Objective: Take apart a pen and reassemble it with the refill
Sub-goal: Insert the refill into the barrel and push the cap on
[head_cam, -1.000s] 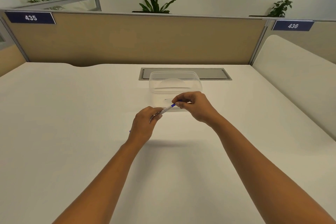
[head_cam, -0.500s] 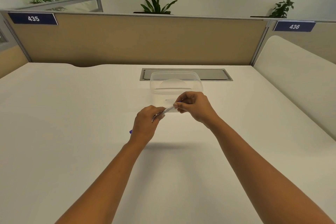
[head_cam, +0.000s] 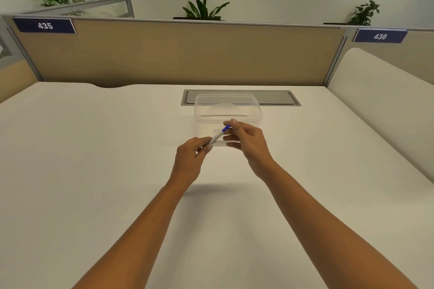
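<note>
Above the desk (head_cam: 94,171) | left hand (head_cam: 190,159) grips pen (head_cam: 217,136) barrel | right hand (head_cam: 246,138) pinches blue end | risk: loosened small part slipping, rolling away

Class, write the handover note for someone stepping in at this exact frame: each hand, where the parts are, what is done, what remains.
Left hand: closed on the lower barrel of the pen.
Right hand: fingertips pinching the pen's blue end.
Pen is held in the air over the desk, in front of the clear container.
Done: no separated part visible.
Left: pull the pen apart, then rebuild it with the refill, which is not visible.
</note>
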A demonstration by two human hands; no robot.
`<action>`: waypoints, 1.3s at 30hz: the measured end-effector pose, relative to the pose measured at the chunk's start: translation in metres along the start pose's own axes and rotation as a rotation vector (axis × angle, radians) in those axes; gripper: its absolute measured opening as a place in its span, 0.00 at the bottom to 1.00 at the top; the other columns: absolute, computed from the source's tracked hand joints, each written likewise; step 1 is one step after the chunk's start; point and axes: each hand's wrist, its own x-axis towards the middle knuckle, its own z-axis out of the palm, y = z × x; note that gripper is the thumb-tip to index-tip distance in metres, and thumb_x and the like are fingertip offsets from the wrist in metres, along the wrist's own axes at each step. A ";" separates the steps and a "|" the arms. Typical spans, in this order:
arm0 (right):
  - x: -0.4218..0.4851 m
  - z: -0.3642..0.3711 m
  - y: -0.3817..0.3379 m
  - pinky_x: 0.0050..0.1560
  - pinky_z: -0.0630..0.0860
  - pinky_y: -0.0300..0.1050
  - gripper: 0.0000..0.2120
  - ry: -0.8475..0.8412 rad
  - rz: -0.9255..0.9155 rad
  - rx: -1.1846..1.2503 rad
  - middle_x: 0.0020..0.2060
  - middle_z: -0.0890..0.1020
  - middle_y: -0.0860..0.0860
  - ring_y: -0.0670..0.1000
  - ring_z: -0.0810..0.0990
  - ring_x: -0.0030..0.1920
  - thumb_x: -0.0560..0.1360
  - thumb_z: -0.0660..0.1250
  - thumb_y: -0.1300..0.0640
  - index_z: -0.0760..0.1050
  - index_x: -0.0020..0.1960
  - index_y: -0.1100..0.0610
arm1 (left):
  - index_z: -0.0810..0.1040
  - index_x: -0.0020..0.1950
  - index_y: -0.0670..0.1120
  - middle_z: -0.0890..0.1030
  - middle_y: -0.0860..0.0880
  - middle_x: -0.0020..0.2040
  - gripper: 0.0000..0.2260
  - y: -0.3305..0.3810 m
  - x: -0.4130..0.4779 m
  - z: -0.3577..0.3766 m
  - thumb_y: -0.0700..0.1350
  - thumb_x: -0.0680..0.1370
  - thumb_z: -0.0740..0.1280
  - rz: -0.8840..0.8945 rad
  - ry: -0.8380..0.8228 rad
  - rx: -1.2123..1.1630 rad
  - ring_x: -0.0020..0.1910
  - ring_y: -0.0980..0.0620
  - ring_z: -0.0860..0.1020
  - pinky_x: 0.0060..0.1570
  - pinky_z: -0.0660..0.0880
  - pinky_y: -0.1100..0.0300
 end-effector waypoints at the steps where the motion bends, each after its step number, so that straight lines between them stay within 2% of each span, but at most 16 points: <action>1: -0.002 0.003 0.002 0.45 0.78 0.40 0.16 -0.015 0.044 0.038 0.45 0.82 0.54 0.50 0.81 0.45 0.79 0.57 0.49 0.78 0.53 0.57 | 0.79 0.55 0.43 0.81 0.43 0.43 0.10 0.002 0.000 0.001 0.38 0.75 0.65 -0.013 -0.015 -0.036 0.43 0.48 0.75 0.41 0.70 0.62; 3: -0.005 0.009 0.006 0.49 0.76 0.42 0.20 -0.056 0.119 0.096 0.49 0.82 0.54 0.51 0.80 0.49 0.79 0.52 0.46 0.77 0.54 0.56 | 0.79 0.55 0.44 0.79 0.47 0.42 0.09 0.006 -0.002 0.004 0.38 0.75 0.64 -0.040 -0.044 -0.082 0.42 0.49 0.75 0.43 0.71 0.62; 6: -0.008 0.016 0.009 0.53 0.75 0.47 0.23 -0.088 0.157 0.201 0.47 0.82 0.51 0.49 0.80 0.48 0.79 0.49 0.43 0.78 0.47 0.55 | 0.79 0.53 0.45 0.79 0.49 0.40 0.09 0.008 -0.004 0.007 0.39 0.76 0.63 -0.080 -0.070 -0.116 0.38 0.54 0.75 0.40 0.71 0.66; 9: -0.008 0.017 0.008 0.49 0.77 0.48 0.23 -0.097 0.219 0.384 0.43 0.83 0.52 0.50 0.80 0.45 0.80 0.49 0.45 0.76 0.41 0.56 | 0.79 0.54 0.45 0.78 0.50 0.40 0.09 0.010 -0.004 0.009 0.40 0.76 0.63 -0.085 -0.083 -0.119 0.37 0.58 0.74 0.36 0.71 0.71; 11: -0.007 0.017 0.008 0.47 0.76 0.48 0.22 -0.105 0.266 0.497 0.42 0.83 0.52 0.51 0.80 0.45 0.80 0.49 0.46 0.76 0.39 0.56 | 0.79 0.55 0.46 0.79 0.49 0.42 0.09 0.013 -0.004 0.010 0.40 0.77 0.62 -0.081 -0.079 -0.112 0.38 0.57 0.74 0.38 0.71 0.66; 14: -0.004 0.014 0.008 0.48 0.76 0.49 0.21 -0.117 0.297 0.586 0.40 0.84 0.52 0.52 0.80 0.45 0.80 0.50 0.49 0.75 0.38 0.56 | 0.79 0.55 0.45 0.81 0.43 0.44 0.09 0.014 -0.004 0.010 0.39 0.77 0.62 -0.057 -0.077 -0.098 0.42 0.49 0.75 0.42 0.71 0.62; 17: -0.003 0.011 0.007 0.50 0.75 0.49 0.20 -0.150 0.329 0.636 0.37 0.86 0.50 0.52 0.80 0.45 0.79 0.50 0.51 0.76 0.39 0.56 | 0.79 0.54 0.44 0.82 0.40 0.46 0.09 0.012 -0.003 0.011 0.39 0.76 0.63 -0.050 -0.075 -0.082 0.41 0.49 0.74 0.41 0.69 0.66; 22: -0.002 0.006 0.010 0.54 0.74 0.50 0.17 -0.189 0.365 0.680 0.38 0.86 0.52 0.54 0.80 0.47 0.79 0.52 0.53 0.77 0.42 0.58 | 0.79 0.55 0.44 0.82 0.40 0.48 0.10 0.009 -0.002 0.013 0.38 0.76 0.63 -0.059 -0.061 -0.084 0.44 0.49 0.74 0.37 0.67 0.77; 26: 0.001 0.004 0.011 0.54 0.74 0.50 0.17 -0.201 0.375 0.664 0.39 0.86 0.52 0.53 0.80 0.48 0.79 0.52 0.54 0.77 0.44 0.58 | 0.79 0.55 0.44 0.82 0.39 0.46 0.10 0.008 -0.002 0.012 0.38 0.76 0.63 -0.038 -0.064 -0.064 0.43 0.49 0.74 0.37 0.66 0.77; 30: 0.001 0.001 0.012 0.55 0.75 0.51 0.15 -0.229 0.342 0.640 0.46 0.85 0.53 0.54 0.81 0.49 0.80 0.52 0.53 0.77 0.50 0.57 | 0.79 0.55 0.44 0.81 0.39 0.45 0.10 0.010 -0.001 0.009 0.38 0.76 0.63 -0.039 -0.080 -0.083 0.42 0.48 0.74 0.40 0.69 0.67; 32: 0.000 0.003 0.013 0.52 0.77 0.48 0.12 -0.156 0.255 0.628 0.47 0.84 0.53 0.53 0.81 0.48 0.80 0.54 0.54 0.75 0.50 0.56 | 0.79 0.55 0.44 0.80 0.43 0.41 0.10 0.012 0.002 0.008 0.38 0.76 0.63 -0.037 -0.094 -0.068 0.41 0.48 0.74 0.40 0.69 0.67; 34: 0.001 0.004 0.017 0.50 0.79 0.44 0.09 -0.030 0.104 0.482 0.45 0.83 0.52 0.52 0.81 0.48 0.79 0.56 0.57 0.76 0.49 0.56 | 0.79 0.55 0.44 0.78 0.47 0.40 0.09 0.013 0.005 0.007 0.39 0.76 0.63 -0.046 -0.106 -0.038 0.41 0.50 0.74 0.38 0.68 0.72; 36: 0.003 0.000 0.020 0.48 0.80 0.40 0.08 0.043 -0.039 0.246 0.42 0.82 0.50 0.50 0.81 0.45 0.78 0.59 0.58 0.77 0.49 0.56 | 0.79 0.54 0.44 0.77 0.48 0.39 0.09 0.015 0.007 0.006 0.40 0.77 0.62 -0.067 -0.105 -0.016 0.41 0.50 0.73 0.38 0.68 0.72; 39: 0.009 -0.010 0.022 0.44 0.80 0.35 0.08 0.003 -0.103 0.080 0.40 0.82 0.49 0.45 0.81 0.41 0.77 0.63 0.59 0.79 0.52 0.57 | 0.80 0.53 0.45 0.77 0.48 0.39 0.09 0.016 0.009 0.003 0.41 0.77 0.62 -0.111 -0.114 -0.001 0.43 0.48 0.74 0.45 0.71 0.56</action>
